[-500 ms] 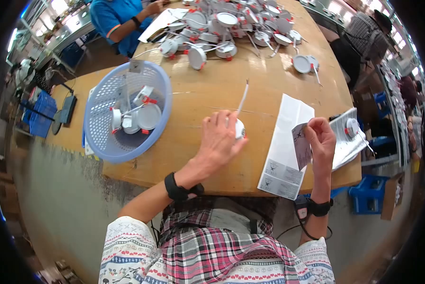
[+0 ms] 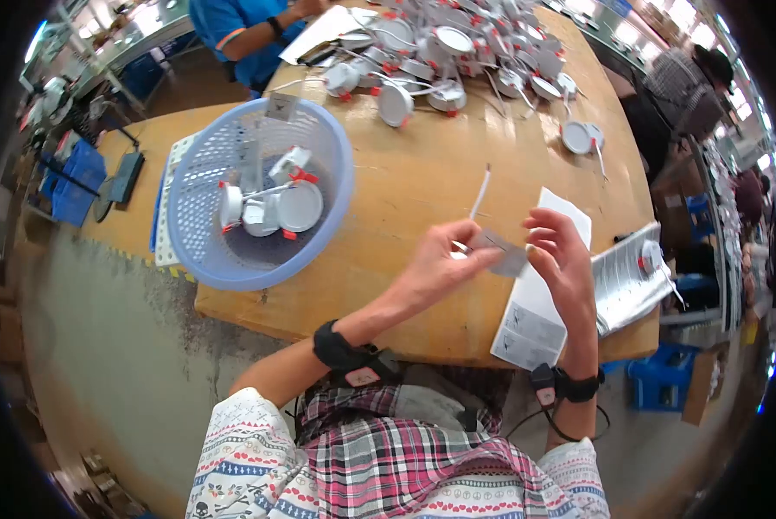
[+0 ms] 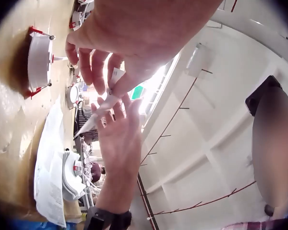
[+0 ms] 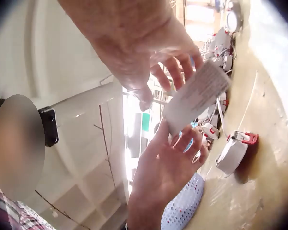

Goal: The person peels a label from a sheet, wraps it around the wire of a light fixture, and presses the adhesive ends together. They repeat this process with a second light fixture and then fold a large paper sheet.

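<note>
We see a tan, glossy table (image 2: 405, 182); at its far end we find a heap of round white lights (image 2: 491, 39) with red clips and white cables, a paper (image 2: 314, 41) beside it, and a pair of lights (image 2: 577, 137) lying apart; on the left stands a blue perforated basket (image 2: 347, 173); near the front edge we see a single light (image 4: 232, 155), a printed white sheet (image 2: 526, 324) and, just beside that, a silvery packet (image 2: 617, 290).

person in a blue shirt (image 2: 242, 41) at upper left, person in a checked top (image 2: 677, 93) at upper right, blue plastic stool (image 2: 658, 382) near a cardboard box (image 2: 703, 386)
</note>
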